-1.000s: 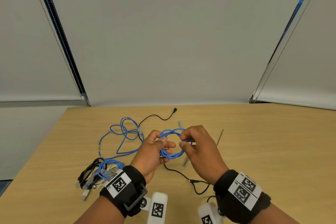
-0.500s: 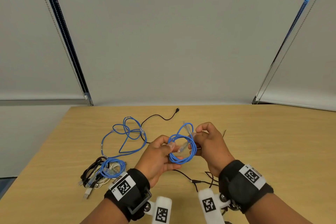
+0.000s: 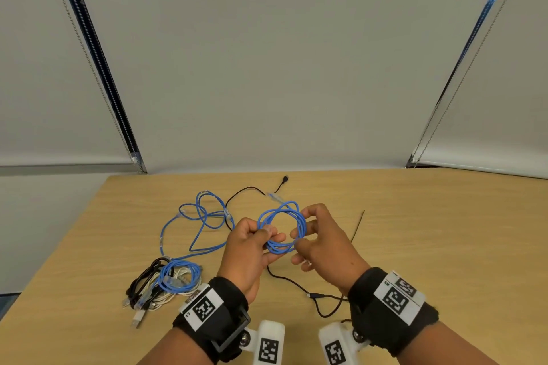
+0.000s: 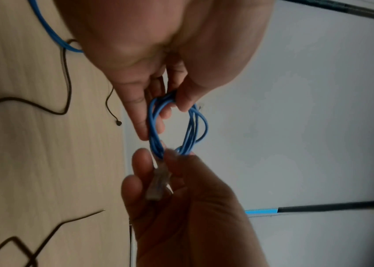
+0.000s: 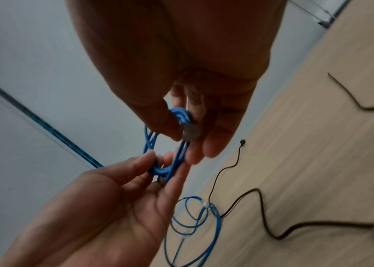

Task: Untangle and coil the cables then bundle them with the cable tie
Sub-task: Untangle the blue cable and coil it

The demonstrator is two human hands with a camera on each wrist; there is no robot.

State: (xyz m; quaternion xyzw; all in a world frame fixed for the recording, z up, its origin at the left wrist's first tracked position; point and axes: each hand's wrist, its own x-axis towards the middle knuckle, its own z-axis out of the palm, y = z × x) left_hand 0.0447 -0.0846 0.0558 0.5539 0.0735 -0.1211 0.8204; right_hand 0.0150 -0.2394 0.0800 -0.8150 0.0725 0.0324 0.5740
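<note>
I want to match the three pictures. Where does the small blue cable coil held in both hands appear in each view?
Head: blue coil at centre, slightly low, between left hand and right hand.
Left wrist: coil at centre, below the left hand's fingers.
Right wrist: coil left of centre, below the thumb.
Shared landmark: thin black cable's plug on the table.

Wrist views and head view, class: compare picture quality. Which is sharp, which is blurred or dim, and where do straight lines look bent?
Head view: evenly lit and sharp; the blue coil and table read clearly, while the blind cords splay outward from wide-angle distortion. Left wrist view: dim, the right hand shadowed, its clear plug soft. Right wrist view: the right hand dark against the bright wall, the black cable smeared.
</note>
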